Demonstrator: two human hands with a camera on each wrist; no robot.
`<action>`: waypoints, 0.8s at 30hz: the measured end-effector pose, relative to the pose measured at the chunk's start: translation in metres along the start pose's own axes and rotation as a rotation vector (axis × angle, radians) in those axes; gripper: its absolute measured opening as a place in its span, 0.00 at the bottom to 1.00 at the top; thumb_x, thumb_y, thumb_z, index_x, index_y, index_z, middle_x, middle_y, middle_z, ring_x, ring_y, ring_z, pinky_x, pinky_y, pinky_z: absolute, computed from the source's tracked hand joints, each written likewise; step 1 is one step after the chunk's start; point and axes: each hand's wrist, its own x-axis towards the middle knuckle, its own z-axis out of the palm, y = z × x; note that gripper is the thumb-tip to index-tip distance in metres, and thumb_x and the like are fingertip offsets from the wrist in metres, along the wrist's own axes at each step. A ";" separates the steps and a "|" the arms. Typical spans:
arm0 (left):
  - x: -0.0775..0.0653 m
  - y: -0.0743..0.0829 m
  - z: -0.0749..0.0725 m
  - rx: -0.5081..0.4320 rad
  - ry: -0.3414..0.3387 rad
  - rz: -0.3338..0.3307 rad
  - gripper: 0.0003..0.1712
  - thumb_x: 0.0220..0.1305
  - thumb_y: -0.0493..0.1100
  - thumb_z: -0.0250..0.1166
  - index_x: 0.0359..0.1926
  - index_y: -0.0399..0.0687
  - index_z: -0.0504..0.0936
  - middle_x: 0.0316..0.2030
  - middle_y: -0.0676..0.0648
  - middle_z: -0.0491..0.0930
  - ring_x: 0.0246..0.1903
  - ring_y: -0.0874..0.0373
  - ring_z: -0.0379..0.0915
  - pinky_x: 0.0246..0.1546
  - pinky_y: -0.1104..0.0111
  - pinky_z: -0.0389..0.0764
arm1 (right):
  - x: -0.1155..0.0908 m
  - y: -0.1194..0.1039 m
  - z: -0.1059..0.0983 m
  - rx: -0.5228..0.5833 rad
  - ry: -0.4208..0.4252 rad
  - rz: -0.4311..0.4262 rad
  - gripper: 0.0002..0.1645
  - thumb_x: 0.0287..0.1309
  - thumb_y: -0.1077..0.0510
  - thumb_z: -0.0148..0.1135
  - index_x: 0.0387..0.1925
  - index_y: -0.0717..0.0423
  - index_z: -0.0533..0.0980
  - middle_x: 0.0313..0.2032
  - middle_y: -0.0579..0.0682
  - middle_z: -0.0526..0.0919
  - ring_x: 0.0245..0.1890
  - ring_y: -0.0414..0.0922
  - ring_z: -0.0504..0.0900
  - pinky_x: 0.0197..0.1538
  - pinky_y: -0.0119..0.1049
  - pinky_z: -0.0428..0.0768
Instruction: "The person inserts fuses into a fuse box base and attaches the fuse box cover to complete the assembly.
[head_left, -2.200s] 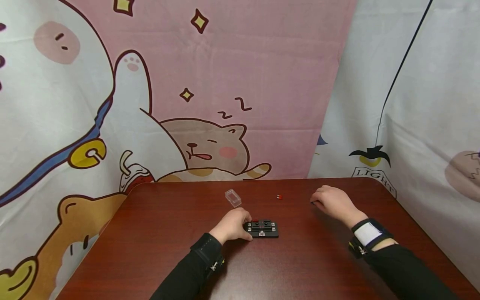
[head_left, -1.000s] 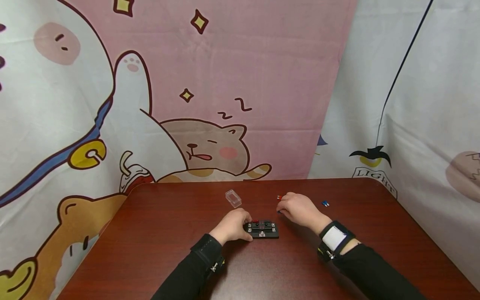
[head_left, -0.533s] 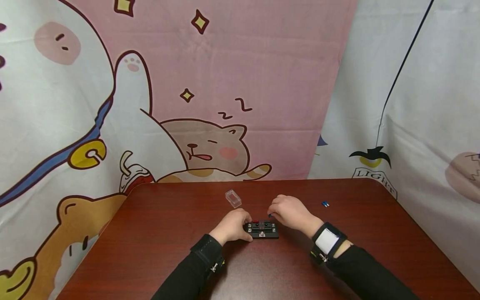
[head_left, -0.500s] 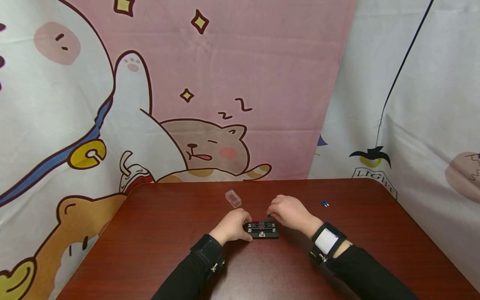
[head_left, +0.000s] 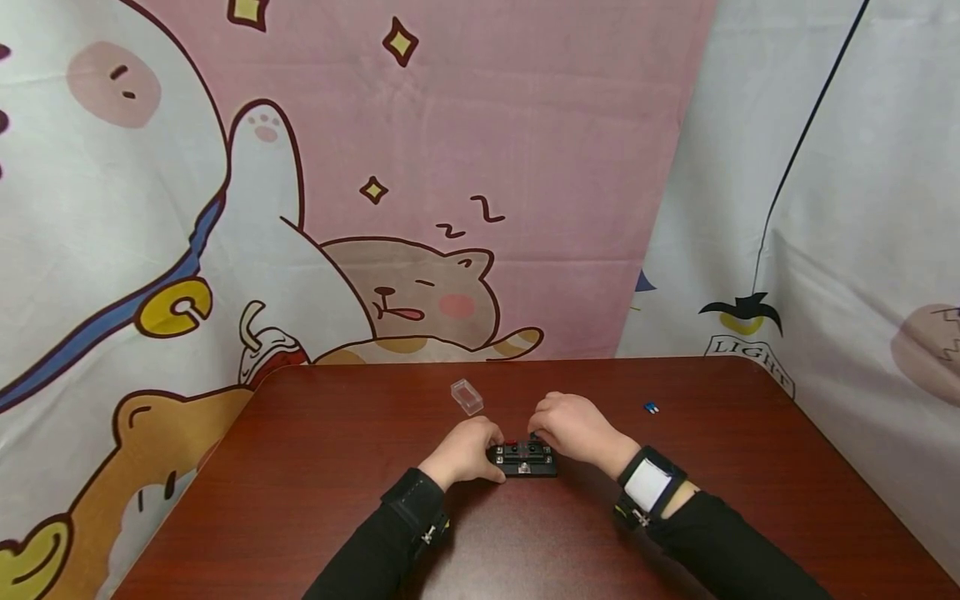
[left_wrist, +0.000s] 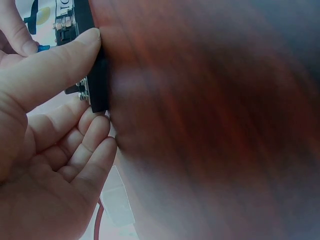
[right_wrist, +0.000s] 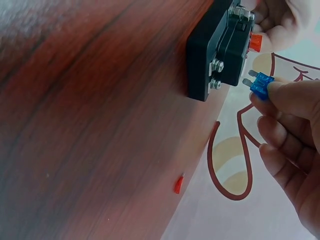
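Note:
On the table sits a black fuse block (head_left: 534, 470) with metal screw terminals. My left hand (head_left: 467, 450) grips its left end, thumb along the near side and fingers behind, as the left wrist view also shows. A red blade fuse (right_wrist: 255, 43) stands in the block. My right hand (head_left: 576, 428) pinches a blue blade fuse (right_wrist: 261, 86) between thumb and index finger, just over the block's right part. The fuse's two metal prongs point toward the block, with a small gap between them in the right wrist view.
A clear plastic box (head_left: 467, 397) lies behind my left hand. Another blue blade fuse (head_left: 651, 407) is on the table to the right. Past the block, a loose red fuse (right_wrist: 178, 184) lies near the back edge. A printed cloth (head_left: 585, 183) hangs behind the table.
My right hand has come left from the table's right side with the blue blade fuse, past the loose red one, and lowered to the block. My left hand keeps its grip.

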 end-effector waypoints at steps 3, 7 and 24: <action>0.000 0.000 0.000 0.006 -0.002 -0.001 0.25 0.37 0.47 0.84 0.37 0.44 0.84 0.31 0.53 0.76 0.32 0.61 0.71 0.39 0.67 0.75 | 0.000 -0.001 0.000 -0.005 -0.001 -0.005 0.06 0.50 0.61 0.75 0.30 0.48 0.86 0.28 0.41 0.83 0.33 0.41 0.79 0.43 0.38 0.80; 0.000 0.000 0.001 0.009 0.000 0.003 0.25 0.37 0.47 0.85 0.36 0.44 0.84 0.31 0.53 0.76 0.32 0.61 0.71 0.39 0.67 0.75 | 0.001 -0.001 0.001 -0.006 -0.005 -0.007 0.05 0.50 0.61 0.75 0.29 0.48 0.86 0.28 0.41 0.82 0.33 0.41 0.80 0.48 0.41 0.80; 0.000 0.001 -0.001 0.009 0.004 0.014 0.25 0.36 0.47 0.85 0.36 0.44 0.84 0.31 0.52 0.76 0.32 0.62 0.71 0.38 0.67 0.74 | 0.000 -0.002 0.003 0.005 -0.027 0.012 0.04 0.51 0.59 0.74 0.30 0.46 0.86 0.29 0.41 0.82 0.33 0.40 0.79 0.39 0.36 0.80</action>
